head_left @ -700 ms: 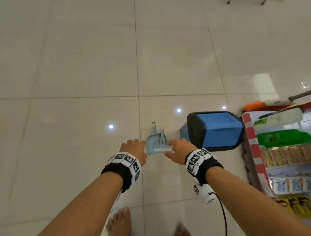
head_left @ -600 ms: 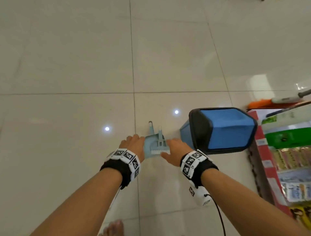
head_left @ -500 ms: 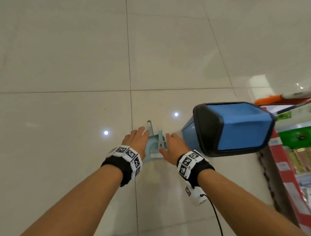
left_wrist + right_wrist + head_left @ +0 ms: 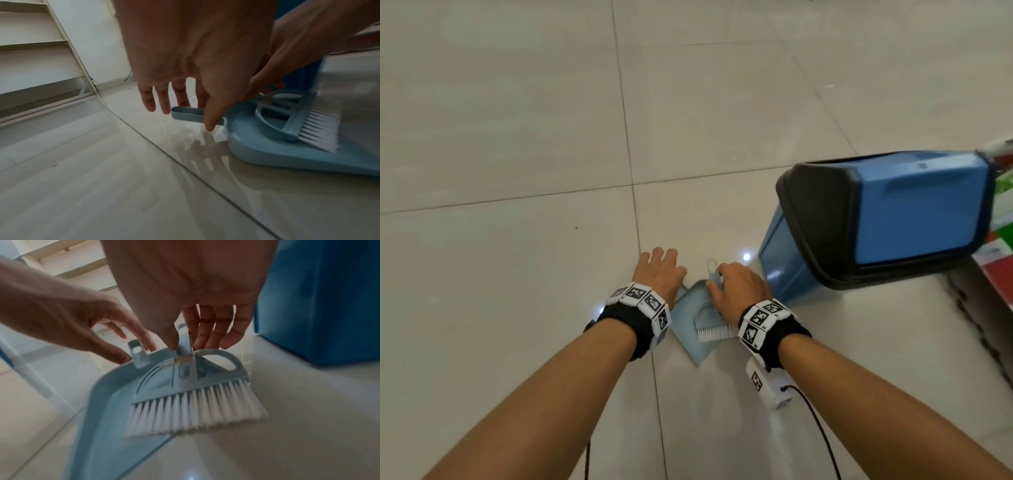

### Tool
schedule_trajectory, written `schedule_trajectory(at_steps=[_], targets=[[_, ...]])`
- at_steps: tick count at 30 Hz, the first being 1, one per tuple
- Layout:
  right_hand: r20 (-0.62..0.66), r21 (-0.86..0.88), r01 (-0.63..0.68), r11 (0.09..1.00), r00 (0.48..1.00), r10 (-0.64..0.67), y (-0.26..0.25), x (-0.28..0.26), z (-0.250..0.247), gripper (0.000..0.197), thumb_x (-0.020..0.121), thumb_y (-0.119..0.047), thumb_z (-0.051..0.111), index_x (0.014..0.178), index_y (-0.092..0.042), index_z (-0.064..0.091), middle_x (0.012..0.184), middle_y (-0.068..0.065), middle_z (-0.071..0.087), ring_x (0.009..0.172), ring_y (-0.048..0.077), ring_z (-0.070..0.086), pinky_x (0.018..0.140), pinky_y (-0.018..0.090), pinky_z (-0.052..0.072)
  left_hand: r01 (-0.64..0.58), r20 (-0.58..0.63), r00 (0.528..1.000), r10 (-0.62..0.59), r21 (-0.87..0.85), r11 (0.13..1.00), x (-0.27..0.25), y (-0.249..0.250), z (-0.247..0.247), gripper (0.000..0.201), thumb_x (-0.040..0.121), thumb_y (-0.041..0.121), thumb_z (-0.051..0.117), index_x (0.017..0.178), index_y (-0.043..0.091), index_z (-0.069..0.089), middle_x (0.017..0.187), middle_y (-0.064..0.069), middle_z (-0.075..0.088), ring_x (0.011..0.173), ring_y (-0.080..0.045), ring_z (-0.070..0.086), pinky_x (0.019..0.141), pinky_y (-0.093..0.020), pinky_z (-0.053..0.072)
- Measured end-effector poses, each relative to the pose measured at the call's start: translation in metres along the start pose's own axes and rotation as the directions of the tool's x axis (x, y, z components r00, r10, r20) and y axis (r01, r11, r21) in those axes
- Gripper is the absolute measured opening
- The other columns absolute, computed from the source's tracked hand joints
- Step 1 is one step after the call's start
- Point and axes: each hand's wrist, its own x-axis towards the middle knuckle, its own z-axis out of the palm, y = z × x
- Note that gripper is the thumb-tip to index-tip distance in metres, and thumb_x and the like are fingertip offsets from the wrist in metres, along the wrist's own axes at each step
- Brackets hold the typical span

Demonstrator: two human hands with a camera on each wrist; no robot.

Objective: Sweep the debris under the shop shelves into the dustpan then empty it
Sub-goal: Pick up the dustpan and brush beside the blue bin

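A glossy pale tiled floor (image 4: 517, 120) is crossed by thin dark grout lines, and small ceiling lights are reflected in it. Cream empty metal shelving (image 4: 37, 48) is seen far left. Red-edged stocked shelves (image 4: 1001, 260) are glimpsed at the right.

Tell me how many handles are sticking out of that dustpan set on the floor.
2: the dustpan handle on the left by the left hand, and the brush handle just right of it, between the right hand fingers.

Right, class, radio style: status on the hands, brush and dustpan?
Left hand open, at the dustpan handle. Right hand pinching the brush handle; brush lies in the dustpan. Blue bin close on the right.
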Motion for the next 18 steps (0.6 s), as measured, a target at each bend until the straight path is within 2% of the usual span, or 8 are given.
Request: schedule_trajectory(at_steps=[4,8,10,12,14,16,18], targets=[[0.001,0.041,-0.002,0.999,1.000,0.002,0.011,-0.027,0.011,0.026,0.093,-0.042,0.050,0.096,-0.018,0.058,0.104,0.005,0.062,0.097,0.029,0.060,0.081,0.037,0.048,-0.015,0.084,0.996,0.014,0.006,1.000,-0.019,0.015,0.007,0.032,0.088,0.022,0.059,0.120,0.019,0.065,0.127,-0.008,0.049,0.121,-0.031,0.045,0.097,-0.041,0.037],[0.036,0.052,-0.011,0.999,0.999,0.009,0.024,-0.049,0.013,0.027,0.090,-0.043,0.051,0.099,-0.019,0.058,0.107,0.004,0.061,0.099,0.027,0.059,0.079,0.035,0.046,-0.058,0.200,0.977,0.079,-0.110,0.992,-0.035,0.034,0.016,0.030,0.088,0.026,0.058,0.115,0.017,0.064,0.119,-0.007,0.060,0.110,-0.028,0.059,0.082,-0.034,0.044],[0.046,0.062,0.001,0.998,0.999,-0.004,0.031,-0.064,0.007,0.025,0.089,-0.044,0.052,0.094,-0.020,0.055,0.105,0.002,0.059,0.097,0.027,0.059,0.075,0.033,0.043,-0.072,0.257,0.960,0.110,-0.153,0.986,-0.042,0.042,0.019,0.033,0.088,0.029,0.058,0.118,0.015,0.061,0.118,-0.008,0.063,0.107,-0.027,0.063,0.077,-0.032,0.044],[0.058,0.073,0.001,0.997,0.998,-0.005,0.041,-0.079,-0.004,0.025,0.086,-0.047,0.054,0.082,-0.022,0.049,0.093,-0.001,0.057,0.090,0.027,0.059,0.069,0.031,0.038,-0.106,0.278,0.947,0.158,-0.194,0.975,-0.047,0.050,0.020,0.036,0.090,0.030,0.056,0.121,0.013,0.059,0.120,-0.010,0.062,0.108,-0.028,0.063,0.078,-0.032,0.046],[0.080,0.071,-0.023,0.997,0.997,0.018,0.054,-0.094,-0.023,0.026,0.080,-0.047,0.059,0.078,-0.023,0.048,0.083,-0.003,0.056,0.086,0.027,0.060,0.067,0.030,0.041,-0.151,0.254,0.945,0.205,-0.216,0.965,-0.049,0.061,0.018,0.035,0.091,0.029,0.054,0.121,0.012,0.057,0.121,-0.010,0.062,0.109,-0.028,0.062,0.079,-0.031,0.046],[0.091,0.092,-0.069,0.993,0.994,0.061,0.071,-0.110,-0.047,0.024,0.078,-0.044,0.063,0.087,-0.022,0.058,0.086,-0.001,0.064,0.087,0.027,0.062,0.073,0.034,0.051,-0.197,0.207,0.947,0.246,-0.231,0.953,-0.049,0.073,0.014,0.033,0.092,0.028,0.051,0.121,0.013,0.056,0.120,-0.010,0.062,0.108,-0.027,0.062,0.080,-0.031,0.046],[0.081,0.118,-0.121,0.986,0.990,0.112,0.090,-0.130,-0.074,0.023,0.081,-0.041,0.063,0.091,-0.020,0.065,0.088,0.003,0.069,0.087,0.027,0.064,0.078,0.037,0.054,-0.237,0.191,0.939,0.288,-0.250,0.939,-0.049,0.085,0.008,0.033,0.093,0.030,0.049,0.122,0.014,0.055,0.122,-0.010,0.062,0.110,-0.028,0.061,0.084,-0.030,0.047]])
